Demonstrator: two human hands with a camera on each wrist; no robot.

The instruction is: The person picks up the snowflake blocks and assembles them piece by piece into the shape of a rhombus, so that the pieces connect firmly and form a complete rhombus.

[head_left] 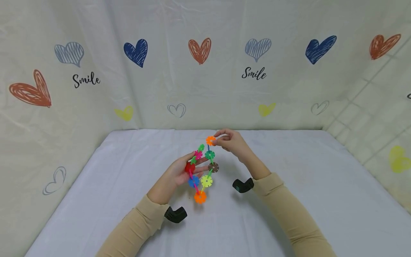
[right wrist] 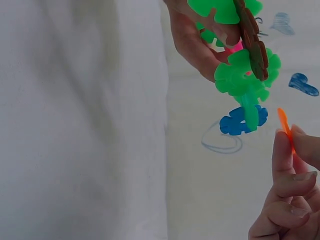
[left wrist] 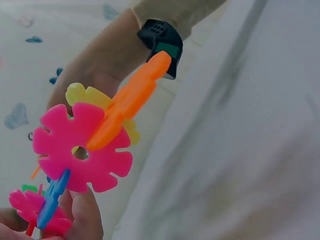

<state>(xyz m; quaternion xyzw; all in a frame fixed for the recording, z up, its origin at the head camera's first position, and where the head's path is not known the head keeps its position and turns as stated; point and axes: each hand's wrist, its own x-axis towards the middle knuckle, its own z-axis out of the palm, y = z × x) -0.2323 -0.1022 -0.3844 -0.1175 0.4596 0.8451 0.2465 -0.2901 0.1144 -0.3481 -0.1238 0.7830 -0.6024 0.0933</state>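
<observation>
A chain of interlocking plastic snowflake discs (head_left: pixel 207 181) in several colours hangs in a loop above the table. My left hand (head_left: pixel 178 172) grips its left side near the red disc (head_left: pixel 190 167), with the other fingers spread behind the loop. An orange disc (head_left: pixel 200 197) forms the chain's lowest point. My right hand (head_left: pixel 233 143) pinches a single orange snowflake disc (right wrist: pixel 283 121) between thumb and fingertips. In the right wrist view, that disc is a short gap away from the blue disc (right wrist: pixel 232 122) at the chain's end, which is slotted into a green disc (right wrist: pixel 235 75).
A white cloth covers the table (head_left: pixel 282 217). Behind it hangs a pale curtain (head_left: pixel 221 96) printed with hearts and the word Smile. Black wrist devices (head_left: pixel 176 215) sit at both beige sleeves (head_left: pixel 135 221).
</observation>
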